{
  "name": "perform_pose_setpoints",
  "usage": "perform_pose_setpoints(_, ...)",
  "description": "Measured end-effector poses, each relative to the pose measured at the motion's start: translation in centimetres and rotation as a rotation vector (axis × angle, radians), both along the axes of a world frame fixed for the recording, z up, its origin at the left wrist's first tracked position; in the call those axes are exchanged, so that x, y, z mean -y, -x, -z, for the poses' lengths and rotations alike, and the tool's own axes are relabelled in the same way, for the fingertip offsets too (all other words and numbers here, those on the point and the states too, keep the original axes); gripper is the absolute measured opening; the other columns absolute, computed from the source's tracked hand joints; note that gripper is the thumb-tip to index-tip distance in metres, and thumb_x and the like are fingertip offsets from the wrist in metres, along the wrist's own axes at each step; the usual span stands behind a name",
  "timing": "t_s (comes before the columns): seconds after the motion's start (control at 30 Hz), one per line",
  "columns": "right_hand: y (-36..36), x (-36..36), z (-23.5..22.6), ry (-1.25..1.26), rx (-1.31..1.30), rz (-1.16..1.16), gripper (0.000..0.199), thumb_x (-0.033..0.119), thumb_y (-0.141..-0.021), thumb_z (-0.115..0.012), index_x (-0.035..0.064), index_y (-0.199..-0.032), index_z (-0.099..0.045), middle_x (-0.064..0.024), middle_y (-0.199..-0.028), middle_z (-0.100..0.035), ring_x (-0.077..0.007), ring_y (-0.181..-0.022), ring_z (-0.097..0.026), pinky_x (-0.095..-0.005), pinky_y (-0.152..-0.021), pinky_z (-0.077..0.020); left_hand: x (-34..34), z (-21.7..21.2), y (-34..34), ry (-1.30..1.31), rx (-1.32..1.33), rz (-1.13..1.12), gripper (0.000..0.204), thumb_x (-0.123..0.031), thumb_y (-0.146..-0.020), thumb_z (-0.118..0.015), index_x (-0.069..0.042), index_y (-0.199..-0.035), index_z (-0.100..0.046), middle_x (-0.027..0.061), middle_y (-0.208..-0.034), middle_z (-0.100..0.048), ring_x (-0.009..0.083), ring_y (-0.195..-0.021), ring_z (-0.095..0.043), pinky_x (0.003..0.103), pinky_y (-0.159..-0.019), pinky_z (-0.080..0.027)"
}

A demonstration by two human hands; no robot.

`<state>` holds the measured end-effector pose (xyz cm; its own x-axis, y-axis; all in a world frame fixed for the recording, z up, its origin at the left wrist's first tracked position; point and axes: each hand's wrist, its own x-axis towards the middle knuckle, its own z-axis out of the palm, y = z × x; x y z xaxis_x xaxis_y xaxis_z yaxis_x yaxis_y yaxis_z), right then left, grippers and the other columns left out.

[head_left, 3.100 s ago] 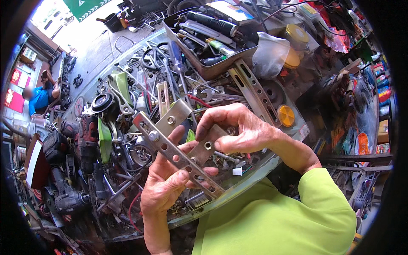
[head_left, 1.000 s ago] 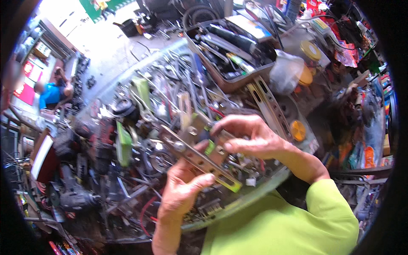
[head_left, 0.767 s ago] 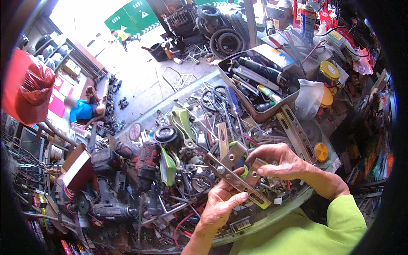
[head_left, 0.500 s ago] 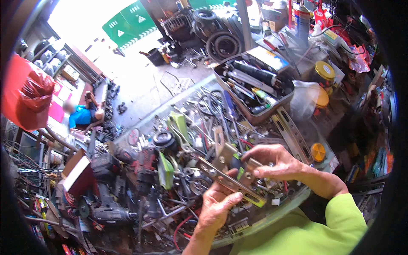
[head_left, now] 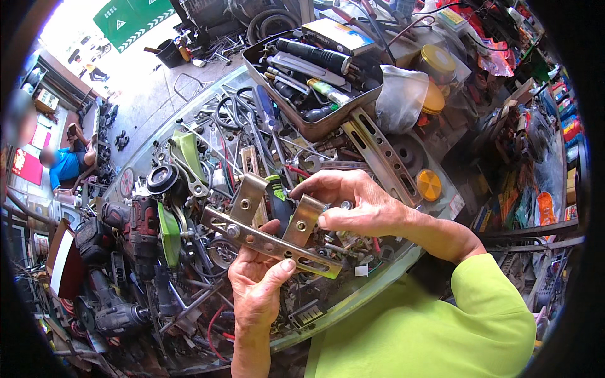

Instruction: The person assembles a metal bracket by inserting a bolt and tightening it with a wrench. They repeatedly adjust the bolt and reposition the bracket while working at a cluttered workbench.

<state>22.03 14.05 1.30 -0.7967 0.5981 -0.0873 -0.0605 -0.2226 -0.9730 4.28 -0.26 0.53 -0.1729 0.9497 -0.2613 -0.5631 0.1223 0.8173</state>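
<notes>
Slotted metal bracket [head_left: 265, 244] is held up at centre frame, over the cluttered bench [head_left: 343, 318], bar slanting down to the right. Left hand [head_left: 255, 293], lower centre, is closed on it: thumb pressed on the bar's front face near the lower slot, fingers passed behind. Right hand [head_left: 372, 208], right of centre, is brought to the right tab [head_left: 305, 213]: thumb tip set at its right edge, fingers curved near its top; whether the tab is actually pinched cannot be told. Small metal fastener [head_left: 345, 205] shows between right thumb and fingers; hold on it not clear. Left tab [head_left: 249, 191] is untouched by the right hand; bolt head [head_left: 233, 230] is seated in the bar just below it. Step in hand, as judged: bracket being steadied and its right-tab hardware felt out or adjusted by fingertip. For the next move, a firm left-hand grip is called for so the bar won't twist, with the ringed hole [head_left: 301, 225] kept facing up and the right fingertips lined up on it. Fastener should be watched: if dropped, it would be easily lost among the loose parts below. Similar slotted bar [head_left: 380, 154] is lying upper right of centre, unheld.
</notes>
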Motion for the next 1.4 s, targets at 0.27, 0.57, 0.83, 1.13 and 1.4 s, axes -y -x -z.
perform_pose_setpoints(0.27, 0.2, 0.0, 0.0, 0.149, -0.031, 0.07, 0.03, 0.003, -0.087, -0.062, -0.0021, -0.116, -0.059, -0.0077, -0.104, -0.067, -0.0098, -0.094, -0.062, -0.0255, -0.086, -0.0509, -0.3, 0.0, -0.3, 0.015, 0.006, 0.004, 0.058, 0.005, -0.079, -0.066, 0.008, -0.132, -0.042, 0.0219, -0.11, -0.064, 0.0373, -0.1, -0.065, 0.05, -0.088, -0.055)
perform_pose_setpoints(0.57, -0.2, 0.2, -1.7, -0.588, 0.397, 0.338, 0.043, 0.025, -0.083, -0.075, -0.0009, -0.114, -0.061, -0.0022, -0.085, -0.064, -0.0064, -0.076, -0.058, -0.0232, -0.067, -0.0482, -0.2, 0.2, -0.4, 0.021, -0.038, 0.005, 0.058, 0.005, -0.08, -0.067, 0.009, -0.131, -0.042, 0.0237, -0.109, -0.064, 0.0373, -0.101, -0.065, 0.049, -0.087, -0.056)
perform_pose_setpoints(0.83, -1.3, -1.6, -1.1, 0.122, -0.088, 0.114, 0.031, 0.001, -0.085, -0.053, -0.0048, -0.115, -0.059, -0.0093, -0.102, -0.065, -0.0135, -0.094, -0.064, -0.0274, -0.086, -0.0517, 0.0, 0.5, -1.1, 0.002, -0.111, -0.07, 0.054, 0.004, -0.077, -0.072, 0.007, -0.126, -0.05, 0.0161, -0.105, -0.067, 0.0261, -0.096, -0.067, 0.038, -0.086, -0.056)
perform_pose_setpoints(1.13, -0.7, -1.5, -0.5, 0.06, -0.122, 0.235, 0.024, 0.003, -0.092, -0.059, -0.0051, -0.115, -0.059, -0.0157, -0.111, -0.065, -0.0201, -0.104, -0.064, -0.0319, -0.094, -0.0524, 0.1, 0.6, -1.0, -0.003, -0.047, -0.049, 0.047, 0.008, -0.079, -0.07, 0.005, -0.123, -0.056, 0.0096, -0.104, -0.068, 0.0152, -0.095, -0.064, 0.03, -0.089, -0.05)
perform_pose_setpoints(1.4, -0.7, -1.1, -1.8, -0.001, 0.043, 0.308, 0.025, 0.018, -0.091, -0.067, -0.003, -0.103, -0.061, -0.0094, -0.085, -0.068, -0.0114, -0.068, -0.066, -0.0227, -0.058, -0.0545, 0.1, 1.0, -0.9, -0.026, 0.008, -0.073, 0.046, 0.005, -0.08, -0.068, 0.001, -0.123, -0.055, 0.0134, -0.103, -0.068, 0.0231, -0.093, -0.068, 0.043, -0.085, -0.057)
